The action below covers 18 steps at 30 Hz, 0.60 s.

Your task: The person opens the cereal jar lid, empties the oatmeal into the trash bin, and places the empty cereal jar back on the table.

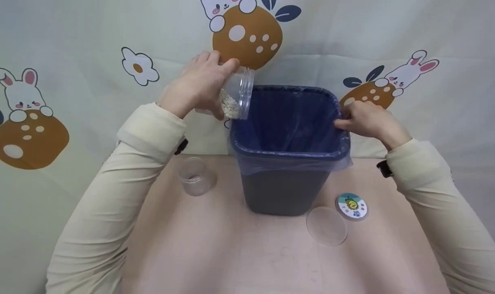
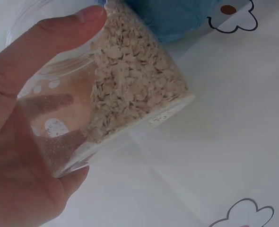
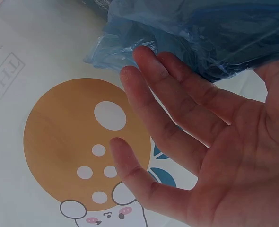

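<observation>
Currently, left hand: the left hand (image 1: pixel 202 83) grips a clear, cylindrical plastic jar (image 1: pixel 238 87), tipped sideways, its mouth at the bin's left rear rim.
Right hand: the right hand (image 1: pixel 368 120) has its thumb at the opposite rim, other fingers loosely bent outside; I cannot tell whether it really grips.
Flakes: the pale, dry-looking flakes (image 2: pixel 135 66) lie banked inside the jar; tipped further here, some could land outside, since the mouth barely reaches past the edge.
Liner: the thin blue plastic liner (image 1: pixel 282 163) folds over the tall grey bin (image 1: pixel 286 194); a tug from the right thumb could drag that fold inward.
Smooth jar: a loosened grip could let it slip, the wall offering little hold.
Left sleeve: the cream fabric sleeve (image 1: pixel 108 204) reaches past a small clear round container (image 1: pixel 195 179) on the table; lowering the forearm could knock it over.
</observation>
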Each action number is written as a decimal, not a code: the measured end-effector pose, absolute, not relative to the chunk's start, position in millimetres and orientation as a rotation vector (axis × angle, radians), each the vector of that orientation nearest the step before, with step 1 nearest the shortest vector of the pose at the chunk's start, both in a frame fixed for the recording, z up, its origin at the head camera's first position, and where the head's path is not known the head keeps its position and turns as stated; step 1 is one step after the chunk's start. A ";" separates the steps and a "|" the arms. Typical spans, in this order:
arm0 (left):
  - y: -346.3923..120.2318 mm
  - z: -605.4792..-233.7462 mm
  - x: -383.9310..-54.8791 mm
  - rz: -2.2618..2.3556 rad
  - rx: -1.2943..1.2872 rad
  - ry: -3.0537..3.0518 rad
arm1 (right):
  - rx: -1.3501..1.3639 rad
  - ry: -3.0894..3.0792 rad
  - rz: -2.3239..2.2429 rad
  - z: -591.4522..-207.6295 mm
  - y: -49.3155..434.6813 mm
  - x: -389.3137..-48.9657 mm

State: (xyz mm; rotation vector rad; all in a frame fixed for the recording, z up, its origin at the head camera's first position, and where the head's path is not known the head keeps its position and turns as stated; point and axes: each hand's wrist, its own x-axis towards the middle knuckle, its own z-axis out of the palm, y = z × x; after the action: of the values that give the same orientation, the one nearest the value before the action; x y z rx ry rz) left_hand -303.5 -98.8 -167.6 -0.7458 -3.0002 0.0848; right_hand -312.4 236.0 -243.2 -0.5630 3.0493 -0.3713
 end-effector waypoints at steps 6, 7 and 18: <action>-91.6 -160.3 -308.4 0.170 -0.732 -3.065 | -0.575 3.050 -0.374 -244.0 236.8 -311.4; -90.1 -159.6 -309.2 0.194 -0.728 -3.071 | -0.575 3.049 -0.374 -244.3 236.8 -311.4; -84.8 -152.9 -312.6 0.289 -0.695 -3.121 | -0.542 3.036 -0.381 -241.7 236.3 -312.5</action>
State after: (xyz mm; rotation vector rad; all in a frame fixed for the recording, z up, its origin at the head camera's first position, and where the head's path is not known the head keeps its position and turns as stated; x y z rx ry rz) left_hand -312.6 -84.8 -152.9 -0.6949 -3.1208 0.2892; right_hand -312.5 236.3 -241.7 -0.5416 3.0363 -0.3806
